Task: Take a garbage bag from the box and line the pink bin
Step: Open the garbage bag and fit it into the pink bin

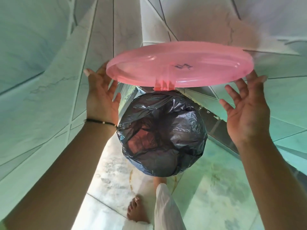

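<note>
A black garbage bag (pixel 166 130) lines the bin below me, and its edge is folded out over the rim so the bin's wall is hidden. Some pink shows dimly through the plastic inside. The bin's round pink lid (pixel 179 63) is raised above the opening, with its hinge tab (pixel 164 86) at the bin's far rim. My left hand (pixel 101 97) holds the lid's left edge, fingers behind the rim. My right hand (pixel 247 112) meets the lid's right edge with its fingertips, fingers spread. No box is in view.
The bin stands on a pale tiled floor (pixel 113 176) close to a corner of tiled walls (pixel 49 80). My bare foot (pixel 137 211) and white trouser leg (pixel 166 206) are just in front of the bin.
</note>
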{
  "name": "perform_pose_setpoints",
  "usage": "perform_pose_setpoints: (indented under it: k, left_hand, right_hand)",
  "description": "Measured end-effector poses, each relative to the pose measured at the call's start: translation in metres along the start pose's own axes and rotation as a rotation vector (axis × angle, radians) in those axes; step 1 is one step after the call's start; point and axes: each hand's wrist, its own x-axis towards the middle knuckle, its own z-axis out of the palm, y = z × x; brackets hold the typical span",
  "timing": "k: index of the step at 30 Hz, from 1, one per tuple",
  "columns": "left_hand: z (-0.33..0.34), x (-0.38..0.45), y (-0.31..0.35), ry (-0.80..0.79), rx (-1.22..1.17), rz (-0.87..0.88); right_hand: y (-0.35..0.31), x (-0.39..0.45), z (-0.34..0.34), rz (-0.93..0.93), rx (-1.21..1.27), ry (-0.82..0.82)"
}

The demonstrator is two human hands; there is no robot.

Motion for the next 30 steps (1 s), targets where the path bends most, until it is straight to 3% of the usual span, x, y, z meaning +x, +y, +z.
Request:
perform_pose_setpoints:
  k: [7, 12, 16, 17, 19, 21, 23, 26, 30]
  left_hand:
    - [-0.022, -0.030, -0.008, -0.023, -0.101, -0.140]
    - [-0.036, -0.065, -0.011, -0.077, -0.301, -0.195]
    - [-0.025, -0.052, 0.000, -0.056, -0.296, -0.169]
    - [-0.019, -0.045, 0.005, -0.045, -0.264, -0.161]
    - [-0.007, -0.033, 0.013, -0.057, -0.172, -0.134]
    - [0.000, -0.024, 0.018, -0.080, -0.112, -0.103]
    - [0.004, -0.019, 0.023, -0.076, -0.092, -0.092]
    - [0.003, -0.016, 0.024, -0.066, -0.070, -0.091]
    - [-0.003, -0.016, 0.021, -0.087, -0.059, -0.097]
  right_hand:
    - [0.014, -0.022, -0.015, 0.054, 0.104, 0.002]
    - [0.036, -0.055, -0.021, 0.116, 0.232, -0.122]
    - [0.033, -0.041, -0.022, 0.142, 0.483, 0.118]
    - [0.036, -0.031, -0.021, 0.173, 0.410, 0.159]
    - [0.053, -0.013, -0.014, 0.201, -0.085, 0.108]
    - [0.074, 0.002, 0.002, 0.083, -0.691, -0.104]
    - [0.090, 0.014, 0.023, -0.109, -1.047, -0.335]
    - [0.110, 0.033, 0.044, -0.254, -1.306, -0.466]
    - [0.113, 0.049, 0.061, -0.206, -1.335, -0.401]
